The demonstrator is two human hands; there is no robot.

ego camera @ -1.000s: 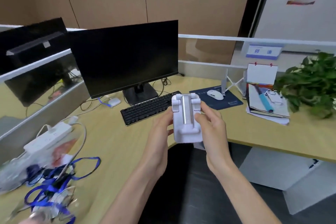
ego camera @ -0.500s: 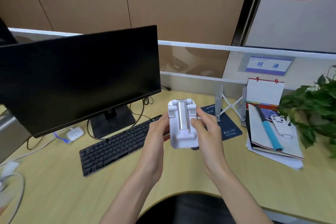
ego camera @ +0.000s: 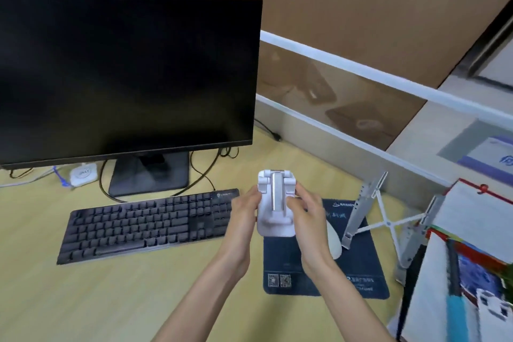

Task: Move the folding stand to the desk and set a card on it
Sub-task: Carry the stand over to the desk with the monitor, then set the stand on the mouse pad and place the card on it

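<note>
A small white folding stand [ego camera: 274,205] with a silver centre bar is held folded flat in the air, over the near end of the dark mouse pad [ego camera: 361,277]. My left hand [ego camera: 244,211] grips its left edge and my right hand [ego camera: 305,214] grips its right edge, thumbs on its face. Under both hands lies the yellow wooden desk [ego camera: 111,300]. I cannot pick out a card in this view.
A black monitor [ego camera: 125,78] and a black keyboard [ego camera: 147,225] stand to the left. A white mouse [ego camera: 334,241] lies partly hidden behind my right hand. A silver laptop stand [ego camera: 385,219] and a stack of books and papers [ego camera: 466,272] fill the right side. A glass partition [ego camera: 347,97] runs along the back.
The view has moved closer to the desk and tilted. Both hands have carried the stand forward, over the mouse pad beside the keyboard. Grip unchanged.
</note>
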